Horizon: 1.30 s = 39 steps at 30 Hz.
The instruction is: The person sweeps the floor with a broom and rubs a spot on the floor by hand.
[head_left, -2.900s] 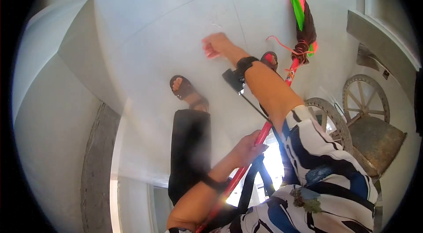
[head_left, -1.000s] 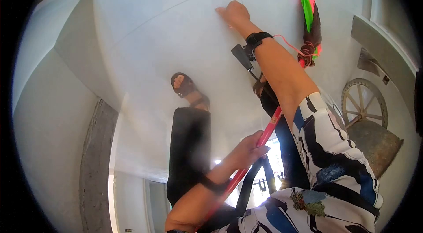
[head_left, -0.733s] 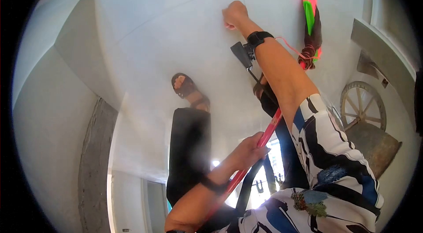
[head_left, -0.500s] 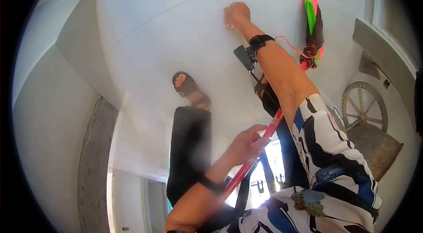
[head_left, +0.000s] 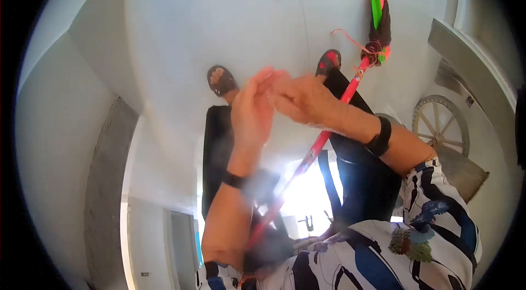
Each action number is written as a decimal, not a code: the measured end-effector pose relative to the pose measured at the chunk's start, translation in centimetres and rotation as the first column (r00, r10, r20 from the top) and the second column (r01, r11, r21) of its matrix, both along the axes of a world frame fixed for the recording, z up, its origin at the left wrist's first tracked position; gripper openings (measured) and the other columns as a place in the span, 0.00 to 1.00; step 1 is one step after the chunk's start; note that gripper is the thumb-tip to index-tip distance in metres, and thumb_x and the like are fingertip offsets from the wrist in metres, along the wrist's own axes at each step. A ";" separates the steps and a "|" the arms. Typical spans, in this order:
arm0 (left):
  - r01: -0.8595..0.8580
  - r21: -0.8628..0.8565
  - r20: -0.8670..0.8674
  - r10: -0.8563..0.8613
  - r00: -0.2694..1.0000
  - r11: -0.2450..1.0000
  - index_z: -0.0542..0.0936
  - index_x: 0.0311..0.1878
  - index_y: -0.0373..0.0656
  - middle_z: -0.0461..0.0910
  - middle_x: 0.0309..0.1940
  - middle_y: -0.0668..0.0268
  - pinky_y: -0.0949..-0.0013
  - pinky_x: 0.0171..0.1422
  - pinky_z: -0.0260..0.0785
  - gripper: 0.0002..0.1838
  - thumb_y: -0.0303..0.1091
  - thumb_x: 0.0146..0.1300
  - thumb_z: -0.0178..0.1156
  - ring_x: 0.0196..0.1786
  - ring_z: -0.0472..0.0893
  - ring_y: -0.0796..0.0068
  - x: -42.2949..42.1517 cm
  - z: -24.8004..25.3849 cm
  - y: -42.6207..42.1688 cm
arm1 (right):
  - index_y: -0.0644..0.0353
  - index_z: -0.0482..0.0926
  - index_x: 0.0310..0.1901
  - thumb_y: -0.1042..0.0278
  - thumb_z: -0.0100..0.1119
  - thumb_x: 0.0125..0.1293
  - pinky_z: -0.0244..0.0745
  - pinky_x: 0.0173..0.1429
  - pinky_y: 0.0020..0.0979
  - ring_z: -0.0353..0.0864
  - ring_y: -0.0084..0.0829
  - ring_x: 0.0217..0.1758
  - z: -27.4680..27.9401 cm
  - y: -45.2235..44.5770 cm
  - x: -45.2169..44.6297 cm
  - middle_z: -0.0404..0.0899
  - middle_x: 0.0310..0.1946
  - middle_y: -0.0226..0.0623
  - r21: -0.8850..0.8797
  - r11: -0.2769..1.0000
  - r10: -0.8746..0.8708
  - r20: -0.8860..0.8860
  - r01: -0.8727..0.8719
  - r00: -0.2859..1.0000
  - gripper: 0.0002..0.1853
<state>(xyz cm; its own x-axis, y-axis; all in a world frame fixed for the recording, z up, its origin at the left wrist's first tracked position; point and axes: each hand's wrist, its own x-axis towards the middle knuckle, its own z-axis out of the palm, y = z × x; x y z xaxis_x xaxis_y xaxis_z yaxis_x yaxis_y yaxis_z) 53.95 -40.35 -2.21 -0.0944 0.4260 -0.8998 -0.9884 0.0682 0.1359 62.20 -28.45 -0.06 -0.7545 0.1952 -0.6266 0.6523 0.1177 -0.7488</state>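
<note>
My left hand (head_left: 253,112) is raised in front of me, fingers stretched up and slightly cupped. It touches my right hand (head_left: 309,98), whose fingers are pinched against the left fingers. Both are blurred, and anything between the fingertips is hidden. A broom with a red handle (head_left: 312,153) slants below my hands, its lower end on the floor and its upper part passing by my left arm. Neither hand grips it. The broom head (head_left: 378,13) has pink and green bristles, a dark wrap and a loose pink string (head_left: 350,39).
My sandalled feet (head_left: 222,81) stand on a pale tiled floor (head_left: 219,10). To the right are a spoked wheel (head_left: 441,123), a worn brownish board (head_left: 460,169) and a low ledge (head_left: 471,60). A wall with a grey strip (head_left: 112,197) runs along the left.
My right hand has come up from near the floor to meet my left. My left hand has let go of the broom handle and risen. The broom has shifted slightly left.
</note>
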 end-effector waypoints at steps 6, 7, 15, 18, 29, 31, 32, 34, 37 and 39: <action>-0.228 0.269 0.295 0.145 0.945 0.936 0.72 0.53 0.34 0.76 0.49 0.49 0.54 0.64 0.62 0.25 0.44 0.71 0.34 0.56 0.73 0.54 -0.1 0.8 0.7 | 0.61 0.74 0.30 0.66 0.52 0.61 0.71 0.29 0.37 0.77 0.44 0.28 4.6 -1.6 -0.4 0.76 0.26 0.42 0.212 0.977 0.018 0.063 -0.031 0.998 0.08; -0.235 0.290 0.318 0.138 0.938 0.928 0.72 0.52 0.34 0.76 0.48 0.49 0.54 0.64 0.62 0.24 0.44 0.71 0.34 0.56 0.73 0.54 -0.2 0.8 0.7 | 0.61 0.75 0.30 0.66 0.53 0.60 0.71 0.29 0.38 0.76 0.45 0.27 5.1 -1.6 -0.7 0.75 0.25 0.43 0.198 0.979 -0.061 0.108 0.038 0.992 0.07; -0.216 0.339 0.299 0.113 0.947 0.916 0.73 0.51 0.34 0.77 0.46 0.49 0.54 0.62 0.63 0.24 0.44 0.71 0.35 0.54 0.75 0.54 0.0 1.0 0.9 | 0.60 0.75 0.29 0.62 0.57 0.59 0.70 0.27 0.40 0.76 0.46 0.24 5.4 -1.7 -1.2 0.75 0.20 0.44 0.229 0.973 -0.091 0.254 0.032 0.963 0.09; -0.188 0.345 0.271 0.094 0.958 0.919 0.74 0.51 0.35 0.77 0.46 0.49 0.54 0.61 0.64 0.24 0.44 0.71 0.35 0.53 0.75 0.54 -0.2 1.2 0.8 | 0.59 0.75 0.28 0.58 0.56 0.59 0.70 0.27 0.42 0.77 0.46 0.24 5.5 -1.8 -1.3 0.75 0.19 0.43 0.250 0.968 -0.074 0.283 0.001 0.956 0.12; -0.133 0.240 0.207 0.083 0.975 0.962 0.74 0.48 0.36 0.78 0.43 0.52 0.53 0.58 0.66 0.23 0.43 0.71 0.34 0.50 0.76 0.54 -0.7 0.0 -1.6 | 0.64 0.72 0.25 0.62 0.53 0.61 0.68 0.25 0.30 0.74 0.27 0.19 -6.3 7.0 -0.1 0.74 0.17 0.37 0.161 0.974 -0.200 0.258 0.162 0.945 0.14; -0.138 0.255 0.226 0.080 0.971 0.957 0.75 0.48 0.36 0.79 0.42 0.52 0.54 0.57 0.66 0.23 0.42 0.71 0.33 0.49 0.77 0.54 -0.5 0.2 -1.5 | 0.64 0.73 0.27 0.61 0.51 0.61 0.71 0.30 0.40 0.78 0.42 0.26 -13.5 8.0 0.8 0.78 0.22 0.45 0.573 0.787 0.056 0.303 -0.229 0.951 0.13; -0.142 0.263 0.242 0.077 0.967 0.954 0.75 0.47 0.36 0.79 0.42 0.52 0.54 0.57 0.66 0.23 0.42 0.72 0.33 0.49 0.77 0.54 -0.6 0.4 -1.6 | 0.63 0.74 0.29 0.64 0.49 0.61 0.73 0.33 0.41 0.79 0.45 0.30 -16.4 8.7 1.0 0.78 0.27 0.47 0.610 0.741 0.075 0.340 -0.281 0.937 0.11; -0.095 0.240 0.215 0.042 0.976 0.966 0.75 0.47 0.35 0.79 0.41 0.51 0.54 0.56 0.67 0.23 0.41 0.72 0.32 0.48 0.77 0.55 -0.5 0.9 -1.4 | 0.63 0.75 0.31 0.67 0.47 0.60 0.74 0.35 0.43 0.79 0.49 0.33 -19.6 9.7 0.5 0.79 0.32 0.49 0.634 0.700 0.092 0.377 -0.329 0.922 0.10; -0.035 0.222 0.186 -0.008 0.982 0.974 0.75 0.47 0.34 0.79 0.40 0.51 0.55 0.56 0.68 0.23 0.41 0.72 0.32 0.47 0.78 0.55 -0.3 1.5 -1.5 | 0.63 0.76 0.30 0.70 0.46 0.59 0.75 0.35 0.42 0.80 0.47 0.35 -22.7 11.0 -0.8 0.79 0.32 0.48 0.650 0.645 0.093 0.455 -0.401 0.886 0.09; -0.022 0.228 0.184 -0.021 0.983 0.974 0.75 0.47 0.34 0.79 0.40 0.50 0.55 0.55 0.68 0.23 0.40 0.72 0.32 0.47 0.79 0.56 -0.2 1.6 -1.6 | 0.63 0.77 0.31 0.73 0.46 0.57 0.75 0.35 0.41 0.80 0.45 0.38 -24.5 10.7 -1.6 0.80 0.33 0.47 0.561 0.637 0.207 0.537 -0.529 0.818 0.08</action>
